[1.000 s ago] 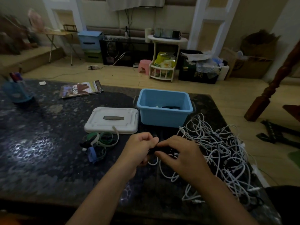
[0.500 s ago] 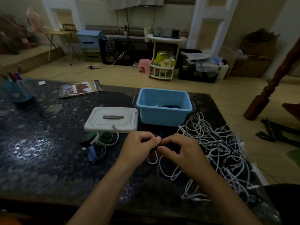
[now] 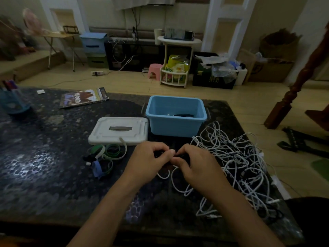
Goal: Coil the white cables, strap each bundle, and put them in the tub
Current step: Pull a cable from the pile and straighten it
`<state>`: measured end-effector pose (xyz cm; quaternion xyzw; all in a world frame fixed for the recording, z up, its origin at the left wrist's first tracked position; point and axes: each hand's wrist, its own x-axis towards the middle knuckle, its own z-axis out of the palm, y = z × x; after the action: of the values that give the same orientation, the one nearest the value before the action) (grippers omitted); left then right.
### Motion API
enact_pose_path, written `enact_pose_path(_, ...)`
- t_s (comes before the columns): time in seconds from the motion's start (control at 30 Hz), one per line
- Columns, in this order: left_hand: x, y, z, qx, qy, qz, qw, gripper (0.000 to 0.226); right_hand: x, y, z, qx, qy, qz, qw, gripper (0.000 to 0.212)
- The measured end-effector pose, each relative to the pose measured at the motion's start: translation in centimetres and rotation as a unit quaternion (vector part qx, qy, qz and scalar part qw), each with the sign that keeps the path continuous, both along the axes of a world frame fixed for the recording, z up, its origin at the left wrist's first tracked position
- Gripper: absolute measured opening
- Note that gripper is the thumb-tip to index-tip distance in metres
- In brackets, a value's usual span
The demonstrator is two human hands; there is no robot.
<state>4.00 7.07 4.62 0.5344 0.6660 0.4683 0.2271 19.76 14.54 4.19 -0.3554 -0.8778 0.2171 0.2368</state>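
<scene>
A tangled heap of white cables (image 3: 236,163) lies on the dark table to the right. In front of the blue tub (image 3: 175,124), my left hand (image 3: 149,161) and my right hand (image 3: 194,166) meet fingertip to fingertip. Together they pinch a dark strap wrapped on a white cable bundle (image 3: 178,182), whose loops hang below my hands. Most of the strap is hidden by my fingers. Inside the tub a dark item shows low against its bottom. Loose straps (image 3: 106,154) in green, white and blue lie left of my hands.
The tub's white lid (image 3: 119,130) rests flat to its left. A magazine (image 3: 83,98) lies at the table's far side and a blue pen holder (image 3: 12,102) stands at the far left. The table's right edge runs just beyond the cable heap.
My hands have drawn a little closer together and slightly toward the tub, fingertips now touching over the strap. The cable heap and tub have not moved.
</scene>
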Motion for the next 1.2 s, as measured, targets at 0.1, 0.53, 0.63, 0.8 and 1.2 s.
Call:
enact_pose_path(0.1,-0.2,-0.1,0.0,0.001,0.009,-0.012,1.000,0.012,0.0,0.0,0.0,-0.040,0.019,-0.002,0.999,0.018)
enact_pose_path(0.53,-0.4,-1.0,0.1,-0.001,0.002,-0.074,0.997,0.018,-0.1,0.8,-0.4,-0.263,0.133,-0.012,0.955,0.022)
enact_pose_path(0.63,-0.3,-1.1,-0.1,0.002,0.077,-0.073,0.994,0.021,-0.3,0.9,-0.7,-0.324,0.148,-0.005,0.934,0.018)
enact_pose_path(0.8,-0.5,-1.1,-0.7,0.025,0.148,-0.073,0.986,0.017,-1.1,0.8,-0.6,-0.441,0.177,-0.011,0.880,0.009)
enact_pose_path(1.2,0.0,-1.0,-1.2,-0.007,0.383,-0.092,0.919,0.039,-2.5,0.7,-1.6,-0.547,0.195,-0.051,0.813,0.013)
